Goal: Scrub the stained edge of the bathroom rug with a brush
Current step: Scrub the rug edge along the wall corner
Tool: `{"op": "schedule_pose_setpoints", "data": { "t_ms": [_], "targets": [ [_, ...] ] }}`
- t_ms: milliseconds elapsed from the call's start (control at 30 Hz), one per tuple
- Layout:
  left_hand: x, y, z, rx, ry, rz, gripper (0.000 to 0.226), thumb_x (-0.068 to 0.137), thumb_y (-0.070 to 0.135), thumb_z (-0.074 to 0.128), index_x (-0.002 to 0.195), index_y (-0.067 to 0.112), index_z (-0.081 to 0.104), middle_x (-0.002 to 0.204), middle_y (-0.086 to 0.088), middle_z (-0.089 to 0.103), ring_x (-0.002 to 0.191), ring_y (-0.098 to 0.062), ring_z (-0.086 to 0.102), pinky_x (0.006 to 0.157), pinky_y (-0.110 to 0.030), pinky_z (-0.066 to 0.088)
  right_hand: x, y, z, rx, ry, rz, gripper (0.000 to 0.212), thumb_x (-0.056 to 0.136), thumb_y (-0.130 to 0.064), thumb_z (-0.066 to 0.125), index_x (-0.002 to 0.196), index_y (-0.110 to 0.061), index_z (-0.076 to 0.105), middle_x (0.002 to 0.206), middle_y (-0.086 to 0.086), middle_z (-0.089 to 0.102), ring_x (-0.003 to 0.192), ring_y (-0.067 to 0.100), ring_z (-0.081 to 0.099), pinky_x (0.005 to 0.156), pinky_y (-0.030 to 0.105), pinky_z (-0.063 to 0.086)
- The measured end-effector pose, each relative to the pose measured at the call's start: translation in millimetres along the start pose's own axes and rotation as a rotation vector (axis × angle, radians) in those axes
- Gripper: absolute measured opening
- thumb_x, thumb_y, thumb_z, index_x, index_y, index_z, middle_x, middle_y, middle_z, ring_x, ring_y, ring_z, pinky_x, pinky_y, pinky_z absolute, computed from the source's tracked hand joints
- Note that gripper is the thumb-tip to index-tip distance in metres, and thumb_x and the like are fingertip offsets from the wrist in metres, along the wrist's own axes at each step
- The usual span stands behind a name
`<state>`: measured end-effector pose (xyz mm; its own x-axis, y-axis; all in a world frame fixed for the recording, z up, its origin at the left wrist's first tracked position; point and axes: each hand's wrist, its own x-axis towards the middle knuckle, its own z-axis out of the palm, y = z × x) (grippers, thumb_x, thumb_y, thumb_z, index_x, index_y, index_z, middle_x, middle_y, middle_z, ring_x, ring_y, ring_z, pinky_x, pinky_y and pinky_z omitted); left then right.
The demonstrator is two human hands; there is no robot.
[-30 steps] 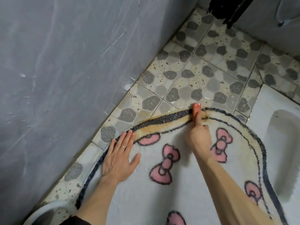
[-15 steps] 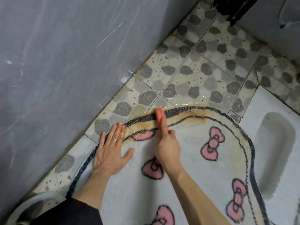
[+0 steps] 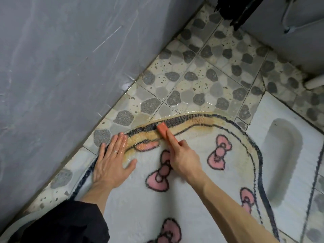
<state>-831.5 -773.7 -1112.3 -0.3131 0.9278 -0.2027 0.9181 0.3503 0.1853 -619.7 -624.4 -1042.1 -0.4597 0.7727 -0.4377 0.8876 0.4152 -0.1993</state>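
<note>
- While the head view looks down on a wet floor, the white bathroom rug (image 3: 140, 199) with pink bows lies flat on the pebble-patterned tiles (image 3: 192, 81). Its far edge is near the grey wall (image 3: 61, 67), and its right side runs alongside a white squat pan (image 3: 280, 155).
- The right hand (image 3: 184, 160) has its fingers wrapped tight round the handle of an orange brush (image 3: 165, 133). The brush head sits on the rug's dark border, left of the middle of the far edge.
- The left hand (image 3: 110, 165) lies flat on the rug's left edge, fingers straight and close together, thumb spread. Its wet-looking fingertips reach the stain near the brush, and a ring (image 3: 115, 151) shows on one finger.
- The stained edge (image 3: 198, 121) is a yellow-brown band just inside the dark border. It runs from the left fingertips round to the far right curve.
- By this showing, the scrubbing is under way but far from done. The band looks equally brown on both sides of the brush, and brownish water sits on the tiles along the far edge.
- What seems left is to work the brush along the whole band until the pile shows white.
</note>
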Motion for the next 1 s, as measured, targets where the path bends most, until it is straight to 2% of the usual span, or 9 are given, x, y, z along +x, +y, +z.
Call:
{"op": "schedule_pose_setpoints", "data": {
  "t_ms": [67, 167, 267, 400, 567, 667, 800, 933, 1000],
  "targets": [
    [0.2, 0.2, 2.7, 0.003, 0.004, 0.012, 0.086, 0.095, 0.068, 0.022, 0.162, 0.017, 0.004, 0.169, 0.003, -0.002, 0.155, -0.015, 0.001, 0.123, -0.048, 0.007, 20.0, 47.2, -27.3, -0.077, 0.064, 0.148, 0.065, 0.105, -0.028, 0.030, 0.153, -0.054, -0.006, 0.106, 0.010, 0.051, 0.064, 0.029, 0.056, 0.054, 0.033, 0.041],
    [1.4, -1.4, 4.8, 0.042, 0.030, 0.010, 0.086, 0.095, 0.068, 0.022, 0.162, 0.017, 0.004, 0.169, 0.002, 0.000, 0.155, -0.015, 0.001, 0.123, -0.048, 0.008, 31.5, 83.4, -41.8, 0.172, 0.284, 0.575, 0.059, 0.106, -0.042, 0.025, 0.157, -0.045, -0.005, 0.094, 0.018, 0.063, 0.055, 0.021, 0.047, 0.051, 0.030, 0.035],
    [4.3, -1.6, 2.3, 0.046, 0.013, 0.012, 0.086, 0.095, 0.068, 0.023, 0.162, 0.017, 0.005, 0.169, 0.002, 0.001, 0.155, -0.014, 0.001, 0.123, -0.047, 0.008, 15.4, 19.7, -6.0, 0.284, 0.272, 0.333, 0.067, 0.107, -0.031, 0.032, 0.156, -0.043, -0.012, 0.095, 0.004, 0.058, 0.052, 0.021, 0.048, 0.042, 0.026, 0.026],
    [0.4, -0.8, 2.2, 0.023, 0.023, 0.019, 0.087, 0.094, 0.069, 0.023, 0.162, 0.018, 0.004, 0.169, 0.004, 0.000, 0.155, -0.014, 0.002, 0.124, -0.047, 0.006, -0.6, 8.9, -2.6, 0.047, 0.016, 0.035, 0.067, 0.106, -0.030, 0.032, 0.151, -0.058, -0.008, 0.101, 0.004, 0.045, 0.072, 0.035, 0.061, 0.057, 0.036, 0.046],
    [1.7, -3.0, 5.8, 0.044, 0.027, 0.024, 0.088, 0.094, 0.069, 0.024, 0.162, 0.018, 0.000, 0.169, 0.003, 0.001, 0.155, -0.013, 0.001, 0.124, -0.045, 0.003, 27.7, 58.4, -39.2, 0.295, 0.287, 0.501, 0.057, 0.109, -0.032, 0.028, 0.158, -0.043, -0.001, 0.101, 0.018, 0.063, 0.049, 0.013, 0.046, 0.033, 0.018, 0.028],
    [2.8, -1.3, 4.2, 0.021, 0.009, 0.028, 0.087, 0.094, 0.068, 0.026, 0.162, 0.018, 0.004, 0.169, 0.003, 0.002, 0.155, -0.013, 0.002, 0.124, -0.047, 0.007, 11.2, -6.2, -4.8, 0.332, 0.174, 0.281, 0.075, 0.104, -0.015, 0.035, 0.155, -0.049, -0.008, 0.097, 0.013, 0.053, 0.051, 0.020, 0.050, 0.039, 0.015, 0.034],
    [3.1, -0.8, -0.4, 0.034, 0.002, 0.019, 0.086, 0.095, 0.069, 0.023, 0.162, 0.017, 0.005, 0.169, 0.003, -0.001, 0.155, -0.013, 0.000, 0.124, -0.047, 0.008, 10.9, 5.0, -8.8, 0.014, 0.039, -0.015, 0.069, 0.104, -0.028, 0.034, 0.152, -0.056, -0.007, 0.102, 0.007, 0.047, 0.066, 0.031, 0.060, 0.055, 0.035, 0.041],
    [2.4, -2.8, 1.5, 0.069, -0.011, 0.028, 0.086, 0.096, 0.071, 0.016, 0.161, 0.018, -0.003, 0.169, 0.003, -0.005, 0.155, -0.014, -0.003, 0.123, -0.046, 0.004, 37.1, 80.1, -48.0, 0.259, 0.280, 0.530, 0.059, 0.106, -0.036, 0.028, 0.157, -0.045, 0.000, 0.088, 0.013, 0.064, 0.053, 0.019, 0.050, 0.047, 0.029, 0.043],
    [3.8, -2.2, 0.5, 0.065, -0.013, 0.028, 0.087, 0.096, 0.071, 0.018, 0.161, 0.018, -0.002, 0.169, 0.003, -0.004, 0.155, -0.014, -0.003, 0.123, -0.046, 0.004, 28.9, 55.7, -31.8, 0.302, 0.304, 0.412, 0.066, 0.107, -0.022, 0.032, 0.156, -0.047, -0.006, 0.093, 0.009, 0.063, 0.049, 0.017, 0.052, 0.037, 0.025, 0.038]
  ]
}}
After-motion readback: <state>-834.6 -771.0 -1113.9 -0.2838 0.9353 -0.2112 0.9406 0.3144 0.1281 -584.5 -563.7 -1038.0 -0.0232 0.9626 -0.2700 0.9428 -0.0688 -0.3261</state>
